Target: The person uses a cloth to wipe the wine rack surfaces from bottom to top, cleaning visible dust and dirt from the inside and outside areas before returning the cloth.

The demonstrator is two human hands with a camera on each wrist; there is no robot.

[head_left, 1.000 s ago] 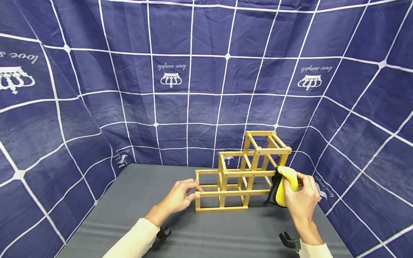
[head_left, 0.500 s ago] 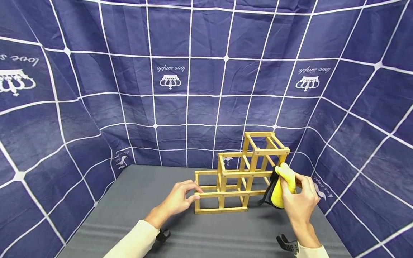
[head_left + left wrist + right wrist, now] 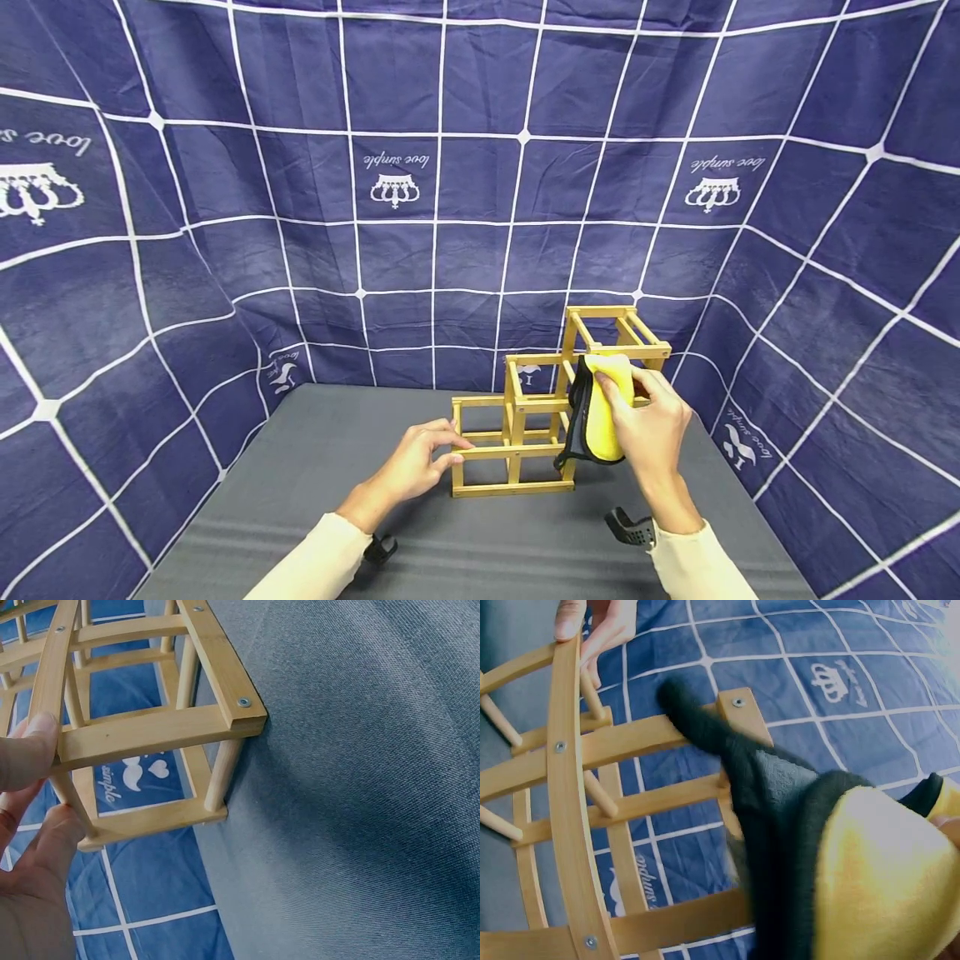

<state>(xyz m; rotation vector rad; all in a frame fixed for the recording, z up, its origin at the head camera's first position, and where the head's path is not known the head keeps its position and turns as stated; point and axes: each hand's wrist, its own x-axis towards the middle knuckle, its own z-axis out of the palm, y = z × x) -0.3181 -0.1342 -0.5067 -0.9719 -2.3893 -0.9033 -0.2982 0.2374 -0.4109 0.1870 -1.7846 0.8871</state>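
A stepped wooden rack [image 3: 540, 452] of slats and dowels stands on the grey surface. At its low left end, my left hand [image 3: 418, 457] pinches the corner, thumb in front and fingers behind; the left wrist view shows the thumb on the slat [image 3: 142, 736] and a fingertip by the dowel. My right hand [image 3: 654, 421] holds a folded yellow cloth [image 3: 609, 408] with a black edge and dark grey reverse. The cloth overlaps the middle and tall part of the rack in the head view. In the right wrist view its dark corner lies across the rack's slats.
A grey cloth-covered surface [image 3: 300, 492] lies under the rack. Blue fabric with a white grid [image 3: 480, 183] hangs behind and along both sides, close behind the rack. A black strap [image 3: 630, 528] hangs at the right wrist, another [image 3: 381, 548] at the left.
My right hand has moved left and slightly up with the yellow cloth, from the rack's right side to in front of its middle. My left hand stays on the left corner.
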